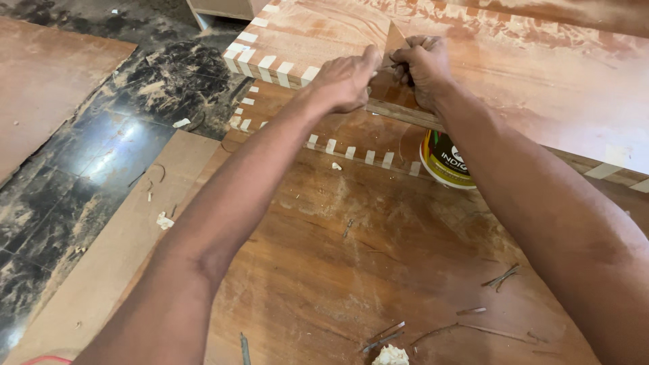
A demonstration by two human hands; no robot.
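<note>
From the head view, both hands are curled shut at the near edge of a veneered panel [318,34]: the left hand [345,81] and right hand [420,67] pinch an edge strip [399,111] running left-right beneath them. A round tin [443,162] stands just below the right wrist.

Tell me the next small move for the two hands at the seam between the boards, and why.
Probably draw the tool a little further along the seam. Both the left hand and the right hand are closed together at the seam where the two boards meet; what they grip is hidden. The tin sits under the right forearm, so keep that arm lifted.
</note>
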